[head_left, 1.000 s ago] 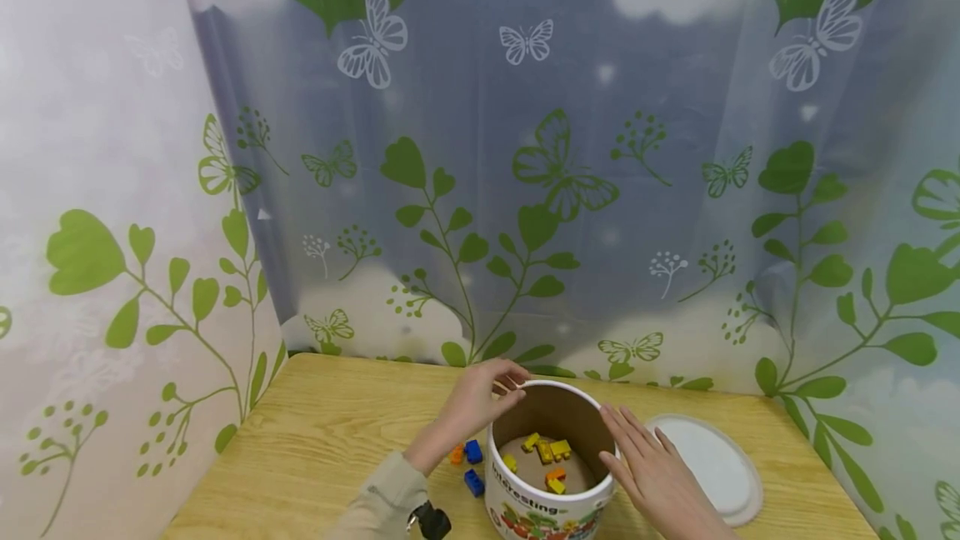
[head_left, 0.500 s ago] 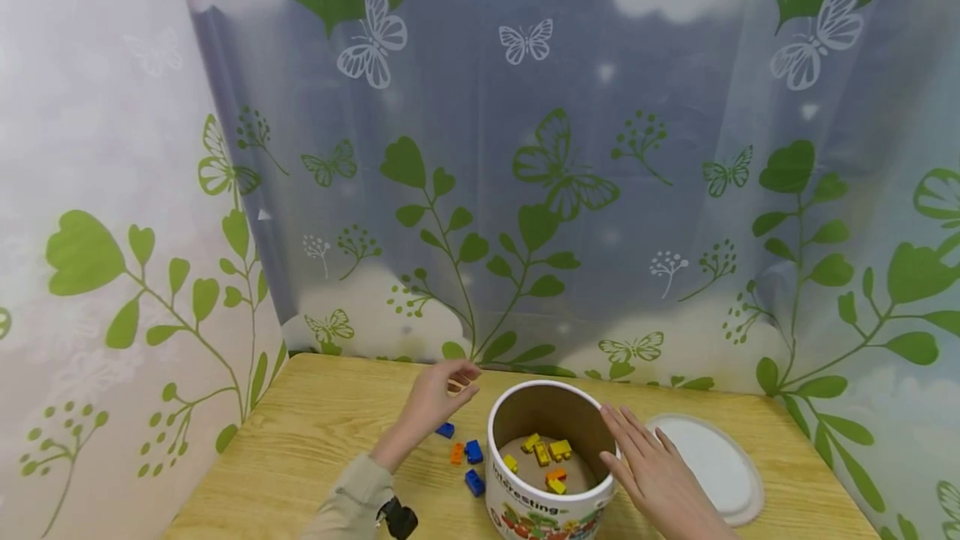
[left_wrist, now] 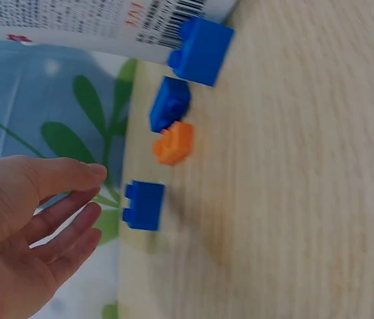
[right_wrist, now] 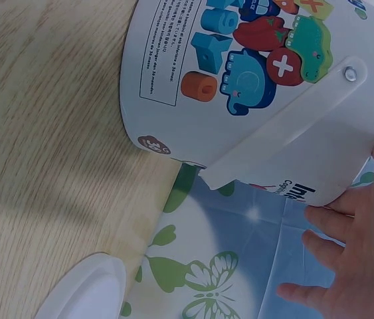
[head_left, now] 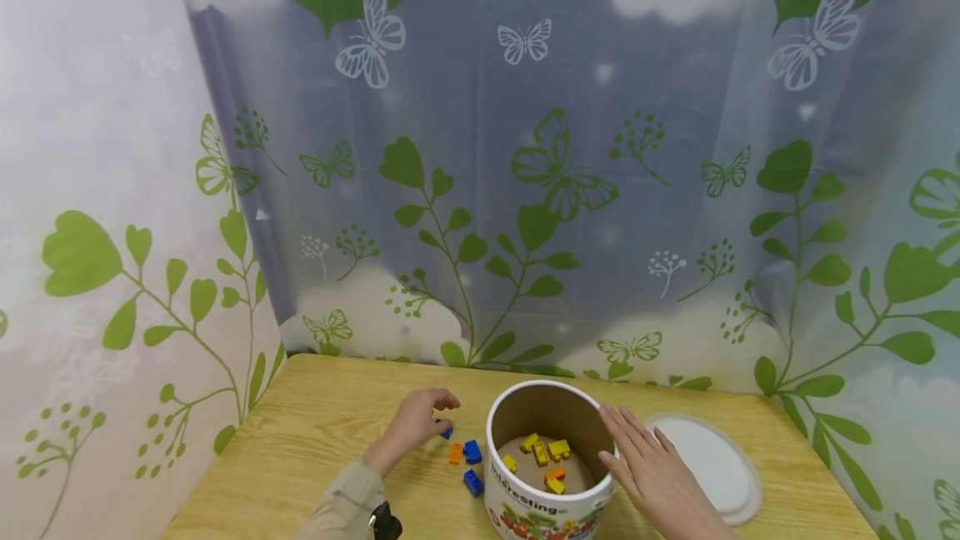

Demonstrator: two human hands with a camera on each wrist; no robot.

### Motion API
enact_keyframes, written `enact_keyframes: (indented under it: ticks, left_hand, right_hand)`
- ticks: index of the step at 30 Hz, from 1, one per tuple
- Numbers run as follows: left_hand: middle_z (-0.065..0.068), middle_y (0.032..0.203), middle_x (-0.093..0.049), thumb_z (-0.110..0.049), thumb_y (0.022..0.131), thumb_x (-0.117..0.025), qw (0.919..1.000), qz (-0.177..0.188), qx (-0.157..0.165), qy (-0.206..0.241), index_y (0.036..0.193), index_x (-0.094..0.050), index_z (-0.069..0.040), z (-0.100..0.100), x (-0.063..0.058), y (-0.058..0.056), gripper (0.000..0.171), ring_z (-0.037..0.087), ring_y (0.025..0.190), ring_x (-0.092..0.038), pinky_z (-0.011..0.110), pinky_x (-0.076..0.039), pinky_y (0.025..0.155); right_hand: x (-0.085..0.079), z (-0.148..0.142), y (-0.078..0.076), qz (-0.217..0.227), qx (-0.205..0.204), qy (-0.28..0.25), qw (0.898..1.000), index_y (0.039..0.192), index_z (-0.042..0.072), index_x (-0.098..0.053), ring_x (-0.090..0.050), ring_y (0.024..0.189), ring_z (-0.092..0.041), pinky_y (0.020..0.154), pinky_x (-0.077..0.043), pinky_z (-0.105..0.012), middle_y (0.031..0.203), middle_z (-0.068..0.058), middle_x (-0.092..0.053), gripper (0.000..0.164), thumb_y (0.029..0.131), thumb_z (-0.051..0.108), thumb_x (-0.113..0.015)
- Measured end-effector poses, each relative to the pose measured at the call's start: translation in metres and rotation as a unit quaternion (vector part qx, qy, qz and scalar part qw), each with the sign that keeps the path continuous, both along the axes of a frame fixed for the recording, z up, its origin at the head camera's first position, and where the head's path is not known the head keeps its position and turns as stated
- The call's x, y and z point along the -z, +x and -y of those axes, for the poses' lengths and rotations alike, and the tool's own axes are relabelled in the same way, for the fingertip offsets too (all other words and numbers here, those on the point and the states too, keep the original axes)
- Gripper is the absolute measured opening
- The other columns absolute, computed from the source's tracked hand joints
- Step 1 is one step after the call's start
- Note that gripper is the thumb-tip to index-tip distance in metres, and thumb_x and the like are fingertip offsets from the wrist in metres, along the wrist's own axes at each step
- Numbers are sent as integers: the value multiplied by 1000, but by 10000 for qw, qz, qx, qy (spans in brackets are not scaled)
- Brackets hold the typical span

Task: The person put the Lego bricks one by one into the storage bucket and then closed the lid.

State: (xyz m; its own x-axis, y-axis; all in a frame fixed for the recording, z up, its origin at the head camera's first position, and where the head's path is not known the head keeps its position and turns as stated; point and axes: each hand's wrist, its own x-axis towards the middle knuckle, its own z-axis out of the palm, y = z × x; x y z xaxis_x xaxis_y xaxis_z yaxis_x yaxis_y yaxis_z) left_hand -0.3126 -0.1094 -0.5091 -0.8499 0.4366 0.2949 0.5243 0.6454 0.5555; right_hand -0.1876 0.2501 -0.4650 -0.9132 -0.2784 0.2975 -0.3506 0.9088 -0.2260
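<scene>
My left hand [head_left: 411, 427] hovers over the table left of the bucket, with thumb and fingers apart and nothing between them. Just beyond its fingertips lies a blue building block [left_wrist: 145, 206], partly covered by the thumb in the head view. An orange block [head_left: 455, 453] and two more blue blocks, one nearer the back [head_left: 472, 451] and one nearer the front [head_left: 473, 483], lie between that hand and the bucket. My right hand [head_left: 651, 469] rests with straight fingers against the rim of the white bucket [head_left: 551, 502]. Inside it are several yellow blocks [head_left: 542, 453] and an orange one [head_left: 555, 475].
A round white lid [head_left: 712, 465] lies on the wooden table [head_left: 337, 407] to the right of the bucket. The bucket's white handle [right_wrist: 286, 126] hangs down its side. A patterned curtain [head_left: 480, 190] stands behind the table's back edge.
My left hand has moved left and down, from the bucket's rim to the blue block on the table. The right hand stays at the rim.
</scene>
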Motion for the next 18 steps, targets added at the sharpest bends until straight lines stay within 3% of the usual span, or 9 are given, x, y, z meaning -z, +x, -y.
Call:
enact_keyframes:
  ticks: [10,18]
  left_hand:
    - [10,96,-72,7,81,-79,9984,352,150,-406,100,-74,-4,4,27,-7,22,29,91,-67,47,-58,81]
    - [3,89,-70,4,83,-79,9991,350,-35,-238,95,-74,-6,5,30,-6,17,20,83,-65,38,-57,74]
  right_hand:
    - [0,0,0,-52,-21,26,10000,157,14,-38,-40,145,-32,110,-35,-66,158,-8,-43,58,107,40,-49]
    - [-2,1,1,-4,4,14,10000,158,14,-38,-40,145,-32,111,-34,-66,158,-8,-43,58,106,40,-50]
